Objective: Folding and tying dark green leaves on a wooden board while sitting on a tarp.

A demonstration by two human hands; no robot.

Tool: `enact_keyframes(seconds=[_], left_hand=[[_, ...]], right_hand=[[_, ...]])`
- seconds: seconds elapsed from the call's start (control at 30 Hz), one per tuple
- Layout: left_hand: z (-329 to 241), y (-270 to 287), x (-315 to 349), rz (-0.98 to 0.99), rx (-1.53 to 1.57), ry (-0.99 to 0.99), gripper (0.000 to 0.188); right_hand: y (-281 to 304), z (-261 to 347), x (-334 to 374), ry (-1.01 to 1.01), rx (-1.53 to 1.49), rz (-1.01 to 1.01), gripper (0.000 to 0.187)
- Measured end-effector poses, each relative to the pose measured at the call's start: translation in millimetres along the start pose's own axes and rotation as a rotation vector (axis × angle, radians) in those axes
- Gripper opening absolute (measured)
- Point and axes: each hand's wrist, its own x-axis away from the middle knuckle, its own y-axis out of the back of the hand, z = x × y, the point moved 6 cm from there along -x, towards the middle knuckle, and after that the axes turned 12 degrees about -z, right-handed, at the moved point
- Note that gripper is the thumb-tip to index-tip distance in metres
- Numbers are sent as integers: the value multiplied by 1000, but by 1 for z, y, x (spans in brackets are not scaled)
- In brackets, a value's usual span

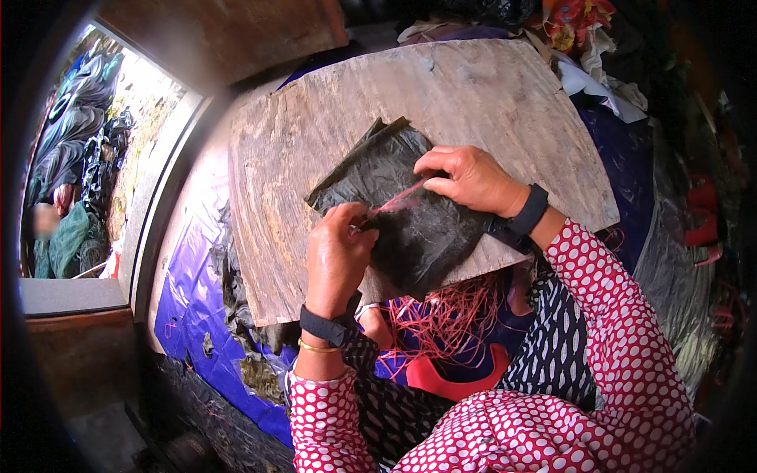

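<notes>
A crumpled black plastic sheet (410,229) lies on a worn wooden board (315,134). My left hand (337,252) pinches one end of a thin pink strip (397,201) over the sheet. My right hand (467,178) pinches the strip's other end, so it stretches taut between both hands. Both wrists carry black bands, and the sleeves are red with white dots.
A tangle of thin red strings (449,315) hangs below the board's near edge, over a red object (449,382). Blue plastic sheeting (189,315) covers the floor at the left. An open doorway (87,158) shows outdoors at far left. Piled cloth and bags (599,71) sit at the upper right.
</notes>
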Motion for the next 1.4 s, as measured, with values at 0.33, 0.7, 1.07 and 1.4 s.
enact_keyframes(seconds=[0.33, 0.7, 1.07, 1.4], left_hand=[[15, 10, 8, -30, 79, -45, 28], [34, 17, 4, 191, -258, 192, 33], [58, 47, -32, -303, -103, 39, 19], [67, 8, -56, -211, -331, -8, 21]], right_hand=[[35, -27, 0, -155, 9, -196, 19], [12, -23, 18, -56, 202, 55, 15], [10, 19, 26, 89, 109, 0, 14], [-8, 36, 51, 236, 201, 113, 15]])
